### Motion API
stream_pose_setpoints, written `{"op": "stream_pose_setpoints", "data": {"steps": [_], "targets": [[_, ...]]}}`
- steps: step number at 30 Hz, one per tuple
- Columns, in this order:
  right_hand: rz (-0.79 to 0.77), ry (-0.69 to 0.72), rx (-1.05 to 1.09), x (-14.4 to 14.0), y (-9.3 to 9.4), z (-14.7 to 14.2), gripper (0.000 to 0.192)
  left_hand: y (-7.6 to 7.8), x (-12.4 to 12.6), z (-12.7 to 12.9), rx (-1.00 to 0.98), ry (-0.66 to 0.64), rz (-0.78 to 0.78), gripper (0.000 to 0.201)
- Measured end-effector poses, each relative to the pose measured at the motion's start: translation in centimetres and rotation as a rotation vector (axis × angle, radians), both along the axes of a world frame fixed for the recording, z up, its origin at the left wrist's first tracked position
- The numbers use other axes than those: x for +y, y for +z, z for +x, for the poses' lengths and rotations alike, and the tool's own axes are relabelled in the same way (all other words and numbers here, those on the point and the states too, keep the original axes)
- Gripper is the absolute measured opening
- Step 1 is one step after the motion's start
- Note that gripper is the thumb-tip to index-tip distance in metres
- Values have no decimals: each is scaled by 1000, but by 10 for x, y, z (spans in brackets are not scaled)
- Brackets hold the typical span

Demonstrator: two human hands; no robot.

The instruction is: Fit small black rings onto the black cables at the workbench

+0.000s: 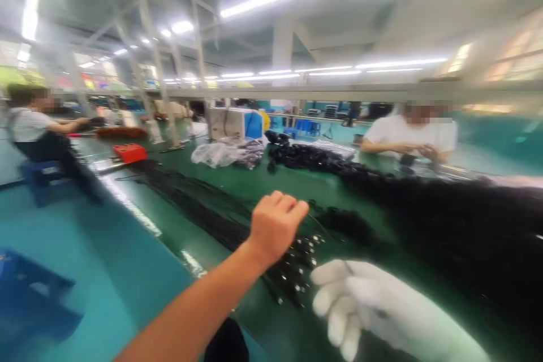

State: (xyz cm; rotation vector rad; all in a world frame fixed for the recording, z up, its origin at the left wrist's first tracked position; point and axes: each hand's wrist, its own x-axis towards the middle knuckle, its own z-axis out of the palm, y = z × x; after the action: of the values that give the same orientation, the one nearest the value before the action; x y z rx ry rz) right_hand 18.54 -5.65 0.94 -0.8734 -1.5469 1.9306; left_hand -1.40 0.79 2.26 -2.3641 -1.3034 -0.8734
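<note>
My bare left hand (275, 226) is closed above a green work table (237, 181). A thin dark cable (319, 223) runs out from beside its thumb and seems to be gripped in it. Under that hand lies a long bundle of black cables (190, 198), with small shiny metal ends (297, 260) fanned out toward me. My right hand (345, 300), in a white glove, has its fingers curled just right of those ends. A short dark line shows at its fingertips, but what it holds is hidden.
A large heap of black cables (458, 237) covers the table's right side. Farther back are clear plastic bags (220, 153), a red box (129, 153) and a white-and-blue machine (235, 123). Co-workers sit across the table (411, 136) and at left (36, 124). Blue stools (34, 288) stand left.
</note>
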Motion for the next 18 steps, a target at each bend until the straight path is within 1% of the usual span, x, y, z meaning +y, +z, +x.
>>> {"op": "stream_pose_setpoints", "data": {"steps": [1, 2, 3, 5, 6, 7, 9, 12, 14, 16, 17, 18], "targets": [[-131, 12, 109, -1, -6, -1, 31, 6, -3, 2, 0, -8, -46, 22], [-244, 36, 217, -1, -13, -3, 29, 10, -5, 4, 15, -77, -118, 19], [-330, 69, 311, 0, -21, -5, 30, 13, -7, 5, 42, -199, -220, 19], [-439, 137, 450, 2, -35, -10, 33, 16, -11, 7, 91, -448, -445, 16], [-473, 169, 496, 3, -40, -12, 34, 16, -12, 8, 102, -541, -538, 14], [-501, 193, 529, 4, -45, -14, 34, 15, -12, 10, 102, -599, -603, 15], [-538, 225, 565, 6, -51, -17, 33, 13, -11, 15, 92, -642, -653, 19], [-527, 243, 577, 7, -56, -19, 32, 12, -6, 24, 97, -655, -642, 18], [-513, 269, 592, 8, -59, -19, 32, 9, -2, 32, 83, -657, -621, 18], [-499, 287, 627, 9, -60, -17, 33, -1, 4, 37, 47, -676, -624, 20], [-479, 271, 655, 9, -60, -13, 33, -8, 9, 38, 32, -680, -635, 21], [-443, 233, 686, 9, -58, -9, 34, -17, 14, 37, 27, -652, -644, 22]]}}
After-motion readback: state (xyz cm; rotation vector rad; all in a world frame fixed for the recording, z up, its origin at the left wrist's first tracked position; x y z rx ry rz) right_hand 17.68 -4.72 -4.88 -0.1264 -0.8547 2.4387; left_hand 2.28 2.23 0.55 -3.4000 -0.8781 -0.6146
